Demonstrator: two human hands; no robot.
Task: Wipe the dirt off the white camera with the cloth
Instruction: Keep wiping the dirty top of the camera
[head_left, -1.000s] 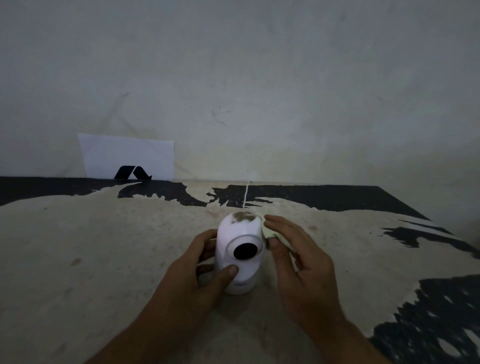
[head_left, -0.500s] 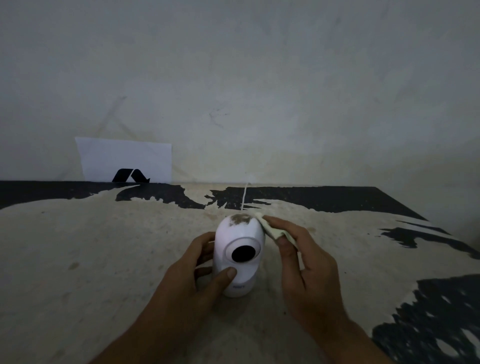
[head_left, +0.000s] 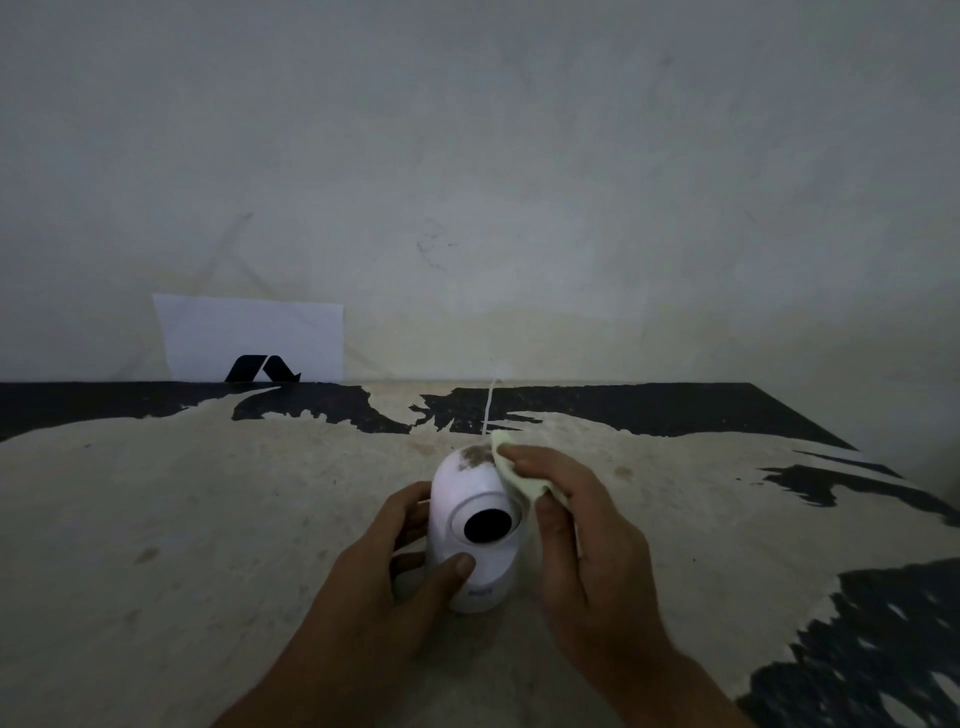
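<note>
The white camera (head_left: 467, 499) stands upright on the worn table (head_left: 208, 519), its round black lens facing me. A brown patch of dirt (head_left: 474, 455) sits on its rounded top. My left hand (head_left: 387, 582) wraps the camera's lower left side, thumb pressed on the front below the lens. My right hand (head_left: 582, 540) grips a small pale yellow-green cloth (head_left: 519, 475) and presses it against the camera's upper right side, the cloth's edge touching the dirt patch. Most of the cloth is hidden under my fingers.
A white sheet of paper (head_left: 249, 335) with a black mark leans against the grey wall at the back left. The table's surface is beige with peeling black patches at the back and at the right front corner (head_left: 857, 649).
My right hand with the cloth has shifted up the camera's right side toward the dirt on top. My left hand keeps its hold on the camera.
</note>
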